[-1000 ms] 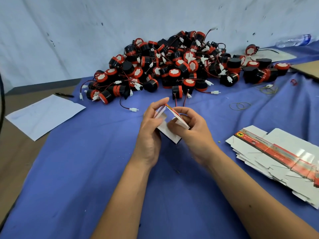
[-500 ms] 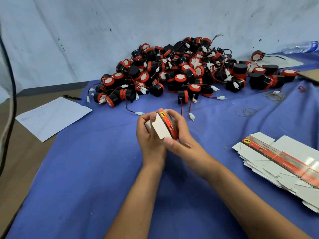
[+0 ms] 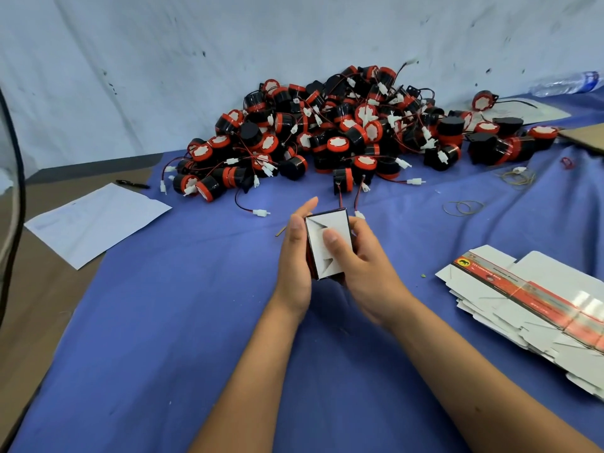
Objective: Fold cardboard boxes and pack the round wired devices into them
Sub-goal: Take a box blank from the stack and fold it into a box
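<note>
Folded cardboard box (image 3: pixel 327 245): held above the blue cloth (image 3: pixel 170 322) at centre frame, its white flapped end facing the camera, long axis running roughly 12 to 6 o'clock.

Left hand (image 3: pixel 294 256): at the box's 9 o'clock side, palm against its edge, thumb bent over the upper left corner, fingers reaching up behind; clamped on the box.

Right hand (image 3: pixel 359 266): at the box's 3 o'clock side, thumb pressed flat on the white end flap, fingers curled round the far side; also gripping the box.

Pile of round wired devices (image 3: pixel 343 132): black bodies with red rims, red-and-black leads and white plugs, heaped at 12 o'clock against the white backdrop (image 3: pixel 163 76).

Stack of flat box blanks (image 3: pixel 529 305): white with a red printed band, at 3 to 4 o'clock (well apart from the hands).

Rubber bands (image 3: pixel 462 207): loose at 2 o'clock.

Sheet of paper (image 3: pixel 98 220): at 9 o'clock, a black pen (image 3: pixel 132 184) just beyond it.

Plastic bottle (image 3: pixel 565 84): lying at the far 2 o'clock corner.
</note>
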Tool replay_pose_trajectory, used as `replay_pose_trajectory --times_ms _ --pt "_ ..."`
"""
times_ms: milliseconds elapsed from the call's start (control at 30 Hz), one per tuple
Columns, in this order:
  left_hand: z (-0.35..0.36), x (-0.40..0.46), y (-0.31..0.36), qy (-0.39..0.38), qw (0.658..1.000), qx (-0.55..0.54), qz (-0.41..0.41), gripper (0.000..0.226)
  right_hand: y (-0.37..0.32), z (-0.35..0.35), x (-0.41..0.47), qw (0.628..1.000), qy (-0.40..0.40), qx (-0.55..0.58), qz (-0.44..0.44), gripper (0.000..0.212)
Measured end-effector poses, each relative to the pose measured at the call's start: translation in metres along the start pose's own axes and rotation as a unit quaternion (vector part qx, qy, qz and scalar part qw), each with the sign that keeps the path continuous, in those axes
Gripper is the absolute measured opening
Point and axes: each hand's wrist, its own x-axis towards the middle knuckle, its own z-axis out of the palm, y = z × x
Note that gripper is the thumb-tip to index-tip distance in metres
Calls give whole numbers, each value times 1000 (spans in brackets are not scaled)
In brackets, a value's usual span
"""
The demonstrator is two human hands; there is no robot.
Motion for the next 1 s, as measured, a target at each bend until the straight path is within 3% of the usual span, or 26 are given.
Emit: replay_pose_trajectory --times_ms 367,567,633,667,700,733,800,833,933,1000 --pt "1 -1 -6 16 972 198 128 68 1 -6 0 994 2 -93 -60 20" --pt "-7 2 -2 15 992 106 68 78 -14 -23 0 994 -103 16 29 41" --pt "-13 4 -2 22 989 126 75 79 -16 -25 0 995 -95 -7 7 39" --pt "-15 4 -3 41 981 166 87 76 -16 -25 0 994 -74 -70 -30 37" --pt "-16 5 -3 61 973 198 105 73 -15 -26 1 977 -40 -189 -88 36" --pt "-17 6 -3 79 968 206 116 70 -11 -27 2 927 5 -343 -152 38" --pt "-16 7 -3 76 981 158 85 65 -4 -28 5 768 53 -587 -249 41" --pt "-15 8 -4 66 984 150 66 64 -3 -24 6 728 31 -640 -243 40" --pt "-15 7 -9 73 973 212 56 56 0 -20 7 703 -56 -667 -238 30" --pt "-18 11 -13 128 962 236 56 37 -2 -20 6 746 -52 -593 -299 29"
